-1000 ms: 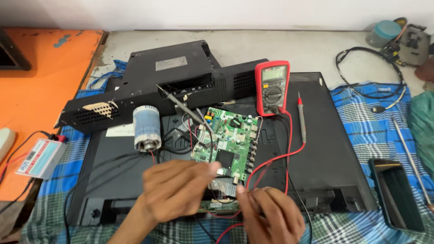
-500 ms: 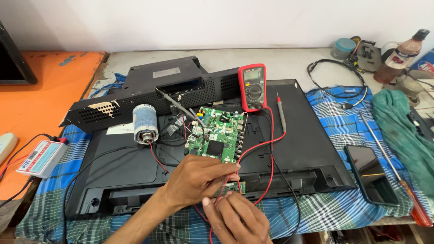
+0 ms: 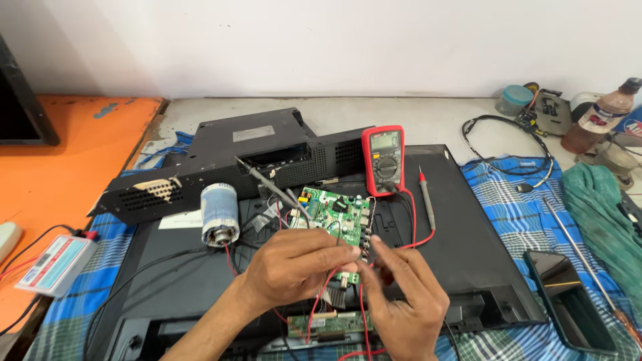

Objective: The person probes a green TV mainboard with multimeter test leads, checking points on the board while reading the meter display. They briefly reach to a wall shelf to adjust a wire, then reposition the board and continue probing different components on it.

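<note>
A big black TV back [image 3: 468, 247] lies flat on a blue checked cloth [image 3: 515, 200]. A green circuit board [image 3: 331, 214] sits on it, near a red meter [image 3: 383, 159]. The left hand [image 3: 294, 267] curls over the board's near edge. The right hand [image 3: 404, 301] pinches a thin red wire [image 3: 409, 220] beside the board.

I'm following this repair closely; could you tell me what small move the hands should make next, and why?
Probably pick up the red probe: both hands, left and right, pinch wires at the green circuit board, while the probe lies unused beside the meter.
</note>
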